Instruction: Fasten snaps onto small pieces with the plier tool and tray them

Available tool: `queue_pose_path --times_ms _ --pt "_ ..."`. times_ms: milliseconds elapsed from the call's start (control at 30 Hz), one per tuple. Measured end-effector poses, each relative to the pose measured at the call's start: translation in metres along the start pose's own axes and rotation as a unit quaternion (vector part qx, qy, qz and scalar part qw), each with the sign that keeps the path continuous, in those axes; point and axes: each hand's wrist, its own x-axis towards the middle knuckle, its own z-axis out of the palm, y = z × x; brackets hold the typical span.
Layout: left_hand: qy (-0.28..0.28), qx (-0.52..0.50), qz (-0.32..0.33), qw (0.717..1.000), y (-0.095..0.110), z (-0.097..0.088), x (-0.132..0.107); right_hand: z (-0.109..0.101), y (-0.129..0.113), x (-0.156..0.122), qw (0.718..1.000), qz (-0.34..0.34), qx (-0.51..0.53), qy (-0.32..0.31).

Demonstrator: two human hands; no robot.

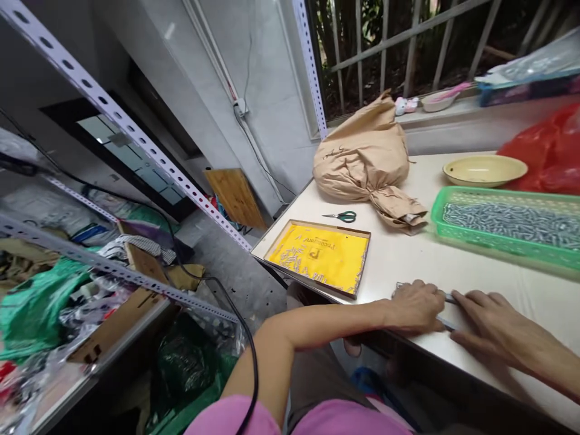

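The left hand [417,306] and the right hand [492,323] are just beside each other at the near edge of the white table [392,260], with 2 thin grey bars [446,324] showing in the gap between them. The bars lie low over the tabletop, their left ends going in under the left hand and their right ends meeting the fingertips and thumb of the right. The left hand is bent over its end with the palm down; its fingers hide what is beneath, so I cannot tell whether it grips or only presses. The right hand is stretched toward the left, fingers by the upper bar and thumb by the lower; I cannot tell how firmly it holds them, or whether the bars are joined. A small flat piece [399,284] pokes out past the left hand's far side. To the left of the hands is a shallow tray [344,258] with a yellow bottom and small metal pieces [294,261] scattered in it; beyond it lie green-handled scissors [347,216]. Farther back are a crumpled paper bag [362,154] and, to its right, a green basket [493,247] of metal pieces, with a cream dish [484,169] behind it.
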Motion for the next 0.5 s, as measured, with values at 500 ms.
queue_pose_path --times_ms 500 --pt "0.02 0.001 -0.029 0.999 -0.001 -0.01 -0.002 -0.037 -0.052 0.004 0.995 0.072 -0.055 -0.041"
